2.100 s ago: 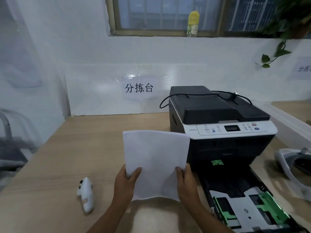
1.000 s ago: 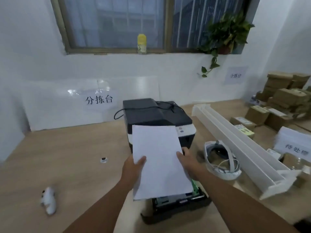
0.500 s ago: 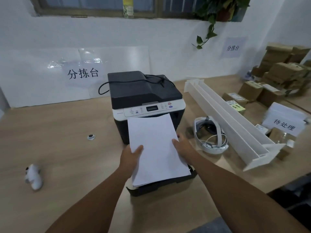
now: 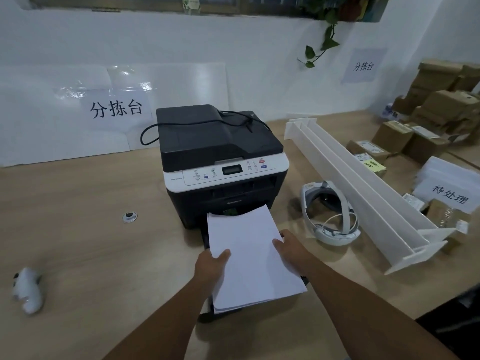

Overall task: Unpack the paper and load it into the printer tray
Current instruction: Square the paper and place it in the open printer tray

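Observation:
A black and white printer stands on the wooden desk. Its black paper tray is pulled out toward me and is almost fully covered by a stack of white paper. The stack lies low and flat over the tray, its far edge at the printer's front. My left hand grips the stack's left edge, thumb on top. My right hand holds the right edge. Whether the paper rests inside the tray I cannot tell.
A white headset lies right of the printer, beside a long white divider rack. Cardboard boxes and a labelled sign fill the far right. A white controller lies at the left, and a small round grommet sits in the desk.
The paper stack went from held upright in front of me to lying low and flat over the pulled-out tray. Both hands kept their grip on its edges.

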Motion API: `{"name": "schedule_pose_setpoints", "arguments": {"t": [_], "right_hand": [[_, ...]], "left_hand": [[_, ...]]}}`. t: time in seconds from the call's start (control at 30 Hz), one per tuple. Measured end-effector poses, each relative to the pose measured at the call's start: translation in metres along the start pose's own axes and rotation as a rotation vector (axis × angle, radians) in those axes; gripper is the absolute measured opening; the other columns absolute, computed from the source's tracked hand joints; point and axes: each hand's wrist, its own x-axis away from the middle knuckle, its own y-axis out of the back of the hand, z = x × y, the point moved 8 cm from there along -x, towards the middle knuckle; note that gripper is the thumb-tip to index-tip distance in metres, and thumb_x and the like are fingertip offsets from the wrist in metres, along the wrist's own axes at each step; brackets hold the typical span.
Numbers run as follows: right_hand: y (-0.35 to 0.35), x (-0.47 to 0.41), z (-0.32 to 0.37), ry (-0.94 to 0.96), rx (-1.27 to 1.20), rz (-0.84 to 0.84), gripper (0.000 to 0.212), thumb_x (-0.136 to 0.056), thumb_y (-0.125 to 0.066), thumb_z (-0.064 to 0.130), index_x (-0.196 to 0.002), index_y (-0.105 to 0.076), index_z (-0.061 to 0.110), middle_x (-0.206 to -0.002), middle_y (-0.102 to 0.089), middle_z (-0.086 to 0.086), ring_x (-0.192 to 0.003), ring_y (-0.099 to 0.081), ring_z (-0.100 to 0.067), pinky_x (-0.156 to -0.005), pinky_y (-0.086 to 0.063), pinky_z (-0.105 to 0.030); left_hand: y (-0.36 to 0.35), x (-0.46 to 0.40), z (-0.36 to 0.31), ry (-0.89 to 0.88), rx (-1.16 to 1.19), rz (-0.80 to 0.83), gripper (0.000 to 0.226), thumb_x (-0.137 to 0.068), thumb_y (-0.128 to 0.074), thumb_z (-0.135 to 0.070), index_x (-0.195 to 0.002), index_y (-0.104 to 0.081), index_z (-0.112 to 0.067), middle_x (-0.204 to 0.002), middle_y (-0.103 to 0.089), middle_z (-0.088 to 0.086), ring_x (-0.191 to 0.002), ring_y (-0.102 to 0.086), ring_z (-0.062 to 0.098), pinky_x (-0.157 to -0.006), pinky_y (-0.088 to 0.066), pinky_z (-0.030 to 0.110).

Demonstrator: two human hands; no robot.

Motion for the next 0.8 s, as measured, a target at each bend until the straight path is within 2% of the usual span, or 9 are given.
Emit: {"name": "schedule_pose_setpoints", "arguments": {"t": [0.1,0.27,0.4,0.5,0.57,0.67,0.73,0.8], "right_hand": [[0.0,-0.011,-0.01,0.005,0.046,0.03,0.019,-0.096,-0.041,0.027,-0.105,-0.049,0.012,-0.103,-0.06,-0.018,-0.079,-0.058,-0.022,-0.063,-0.043,-0.029],[0.005,-0.033,-0.019,0.025,0.018,0.061,0.02,-0.097,-0.042,0.025,-0.109,-0.05,0.01,-0.104,-0.062,-0.014,-0.093,-0.063,-0.029,-0.065,-0.046,-0.029],[0.009,-0.051,-0.018,0.023,-0.022,0.096,0.019,-0.098,-0.042,0.022,-0.112,-0.049,0.01,-0.102,-0.06,-0.01,-0.082,-0.06,-0.02,-0.06,-0.045,-0.025],[0.008,-0.065,-0.021,0.018,-0.021,0.117,0.021,-0.099,-0.042,0.022,-0.115,-0.047,0.009,-0.106,-0.058,-0.011,-0.082,-0.057,-0.018,-0.058,-0.043,-0.024],[0.006,-0.073,-0.023,0.011,-0.027,0.123,0.02,-0.099,-0.043,0.021,-0.112,-0.048,0.007,-0.1,-0.058,-0.011,-0.077,-0.055,-0.017,-0.057,-0.041,-0.025],[0.004,-0.081,-0.024,-0.026,-0.05,0.131,0.015,-0.098,-0.044,0.024,-0.099,-0.049,0.009,-0.081,-0.052,-0.006,-0.065,-0.049,-0.014,-0.053,-0.038,-0.026],[0.003,-0.084,-0.028,-0.057,-0.063,0.157,0.015,-0.098,-0.044,0.025,-0.096,-0.049,0.011,-0.078,-0.05,-0.003,-0.064,-0.048,-0.013,-0.054,-0.037,-0.025],[0.002,-0.085,-0.034,-0.083,-0.078,0.197,0.015,-0.098,-0.045,0.023,-0.103,-0.05,0.01,-0.084,-0.055,-0.002,-0.071,-0.054,-0.014,-0.056,-0.042,-0.025]], "left_hand": [[-0.005,-0.004,0.005,0.025,-0.006,-0.01,0.037,-0.083,-0.07,-0.037,-0.107,-0.066,-0.011,-0.102,-0.072,0.005,-0.092,-0.069,0.026,-0.091,-0.054,0.046],[-0.016,-0.01,0.008,0.061,-0.016,-0.035,0.036,-0.082,-0.071,-0.037,-0.106,-0.069,-0.011,-0.102,-0.074,0.007,-0.09,-0.07,0.026,-0.091,-0.055,0.046],[-0.021,-0.011,0.0,0.067,-0.041,-0.083,0.035,-0.083,-0.069,-0.04,-0.102,-0.07,-0.011,-0.097,-0.074,0.006,-0.086,-0.07,0.025,-0.086,-0.057,0.043],[-0.023,-0.014,-0.009,0.058,-0.048,-0.087,0.033,-0.085,-0.067,-0.037,-0.104,-0.07,-0.01,-0.099,-0.074,0.007,-0.087,-0.07,0.025,-0.085,-0.057,0.041],[-0.023,-0.018,-0.012,0.051,-0.068,-0.102,0.031,-0.086,-0.067,-0.035,-0.104,-0.07,-0.009,-0.098,-0.073,0.008,-0.085,-0.07,0.025,-0.078,-0.057,0.036],[-0.021,-0.026,-0.011,0.042,-0.102,-0.13,0.029,-0.087,-0.066,-0.034,-0.101,-0.071,-0.009,-0.09,-0.072,0.007,-0.076,-0.069,0.02,-0.059,-0.051,0.026],[-0.021,-0.032,-0.007,0.05,-0.102,-0.134,0.029,-0.087,-0.067,-0.034,-0.1,-0.071,-0.008,-0.089,-0.072,0.007,-0.076,-0.069,0.021,-0.057,-0.05,0.024],[-0.022,-0.037,-0.002,0.057,-0.095,-0.131,0.029,-0.086,-0.068,-0.032,-0.099,-0.072,-0.007,-0.088,-0.072,0.006,-0.076,-0.069,0.021,-0.058,-0.051,0.025]]}}
